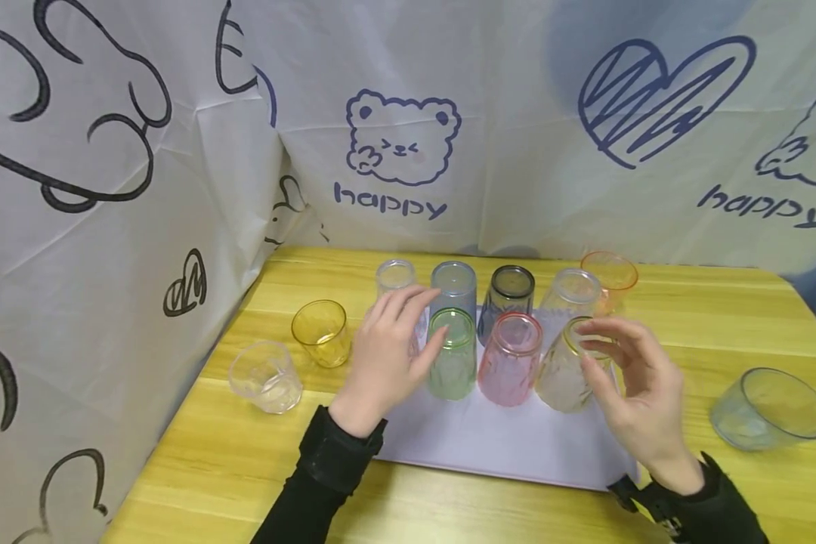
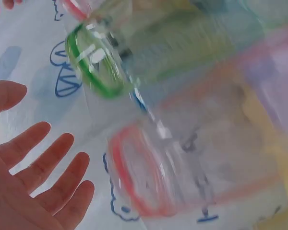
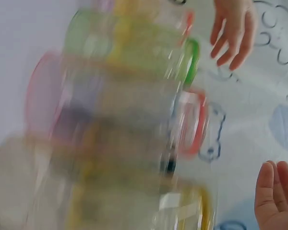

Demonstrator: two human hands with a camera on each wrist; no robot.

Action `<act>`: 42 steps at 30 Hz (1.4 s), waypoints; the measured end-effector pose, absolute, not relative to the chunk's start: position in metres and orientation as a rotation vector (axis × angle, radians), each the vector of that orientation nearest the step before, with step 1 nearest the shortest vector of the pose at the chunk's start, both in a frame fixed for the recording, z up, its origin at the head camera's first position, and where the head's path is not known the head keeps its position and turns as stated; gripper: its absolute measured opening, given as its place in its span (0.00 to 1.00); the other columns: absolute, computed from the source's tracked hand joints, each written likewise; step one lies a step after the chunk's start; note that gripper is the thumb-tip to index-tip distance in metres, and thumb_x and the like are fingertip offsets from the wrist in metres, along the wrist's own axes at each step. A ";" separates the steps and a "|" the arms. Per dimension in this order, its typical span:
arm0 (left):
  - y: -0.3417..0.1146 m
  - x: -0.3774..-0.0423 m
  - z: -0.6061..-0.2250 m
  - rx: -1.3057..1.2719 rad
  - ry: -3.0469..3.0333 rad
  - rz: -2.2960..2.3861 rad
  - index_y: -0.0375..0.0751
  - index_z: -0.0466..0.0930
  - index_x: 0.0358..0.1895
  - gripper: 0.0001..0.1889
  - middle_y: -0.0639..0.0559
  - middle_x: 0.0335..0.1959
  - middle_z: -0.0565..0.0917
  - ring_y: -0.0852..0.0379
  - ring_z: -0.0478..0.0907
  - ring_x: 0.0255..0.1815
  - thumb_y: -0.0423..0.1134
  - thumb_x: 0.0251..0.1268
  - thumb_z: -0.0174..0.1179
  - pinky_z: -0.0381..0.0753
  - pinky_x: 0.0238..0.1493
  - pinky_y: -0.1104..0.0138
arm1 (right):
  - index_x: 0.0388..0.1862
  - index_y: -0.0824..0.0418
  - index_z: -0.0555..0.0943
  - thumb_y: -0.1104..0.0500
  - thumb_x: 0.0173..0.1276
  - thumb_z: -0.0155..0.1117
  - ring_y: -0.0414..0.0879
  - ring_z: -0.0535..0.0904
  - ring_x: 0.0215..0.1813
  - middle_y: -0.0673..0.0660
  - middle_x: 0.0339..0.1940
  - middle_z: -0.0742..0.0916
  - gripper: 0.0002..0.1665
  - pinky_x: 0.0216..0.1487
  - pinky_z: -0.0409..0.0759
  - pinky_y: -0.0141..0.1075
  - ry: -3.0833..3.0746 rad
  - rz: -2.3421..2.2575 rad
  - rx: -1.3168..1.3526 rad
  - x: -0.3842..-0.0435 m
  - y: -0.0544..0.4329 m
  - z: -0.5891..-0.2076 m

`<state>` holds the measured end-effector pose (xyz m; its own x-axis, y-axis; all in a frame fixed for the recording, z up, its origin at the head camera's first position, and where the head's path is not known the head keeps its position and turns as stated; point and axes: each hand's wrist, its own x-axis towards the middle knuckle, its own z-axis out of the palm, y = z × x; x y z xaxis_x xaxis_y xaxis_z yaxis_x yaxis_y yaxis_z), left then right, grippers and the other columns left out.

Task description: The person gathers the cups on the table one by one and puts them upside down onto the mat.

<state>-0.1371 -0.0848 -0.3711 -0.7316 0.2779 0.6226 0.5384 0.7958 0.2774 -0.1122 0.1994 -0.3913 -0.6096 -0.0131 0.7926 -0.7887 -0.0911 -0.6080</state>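
Note:
Two rows of upside-down glasses stand on a pale purple tray [image 1: 489, 446]. My left hand [image 1: 387, 355] hovers by the front row's left end, fingers spread and holding nothing. In the head view it mostly hides a red-rimmed glass [image 2: 216, 167]; a green glass [image 1: 452, 370] stands to its right. My right hand [image 1: 642, 393] is beside a yellow-rimmed glass [image 1: 561, 378], fingers gently bent, apart from it in the right wrist view. Between the green and yellow-rimmed glasses is a pink glass [image 1: 510, 370]. Behind are a blue glass [image 1: 454, 283], a dark grey glass [image 1: 510, 291] and clear ones.
Left of the tray, an amber glass [image 1: 322, 336] and a clear glass [image 1: 268, 381] stand on the wooden table [image 1: 197, 476]. An orange-rimmed glass [image 1: 612, 276] is at the back right, and a bluish glass bowl [image 1: 768, 412] at the far right. White patterned cloth [image 1: 517, 174] hangs behind.

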 end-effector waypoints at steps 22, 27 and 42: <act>-0.216 -0.105 -0.396 -0.183 -2.521 -0.540 0.38 0.70 0.69 0.38 0.33 0.67 0.73 0.32 0.70 0.65 0.48 0.56 0.71 0.73 0.61 0.40 | 0.60 0.83 0.67 0.74 0.70 0.57 0.37 0.83 0.51 0.61 0.50 0.83 0.22 0.54 0.86 0.32 -1.947 2.412 0.919 -0.098 0.072 -0.400; -0.245 -0.093 -0.406 -0.021 -2.557 -0.638 0.39 0.65 0.74 0.44 0.33 0.70 0.70 0.31 0.68 0.65 0.49 0.54 0.73 0.72 0.58 0.37 | 0.63 0.81 0.66 0.70 0.71 0.55 0.36 0.84 0.48 0.79 0.52 0.78 0.24 0.53 0.86 0.32 -2.029 2.595 0.867 -0.096 0.047 -0.404; -0.271 -0.085 -0.425 0.163 -2.738 -1.091 0.39 0.43 0.81 0.55 0.28 0.76 0.60 0.26 0.65 0.71 0.52 0.60 0.71 0.69 0.65 0.31 | 0.67 0.72 0.66 0.64 0.73 0.54 0.39 0.84 0.49 0.50 0.46 0.84 0.26 0.57 0.84 0.33 -2.043 3.110 0.508 -0.099 0.002 -0.421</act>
<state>-0.0855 -0.2706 -0.4246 -0.9760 -0.1715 0.1344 -0.0321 0.7233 0.6897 -0.0990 0.0017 -0.4211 -0.7843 -0.6106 -0.1096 0.3431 -0.2798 -0.8966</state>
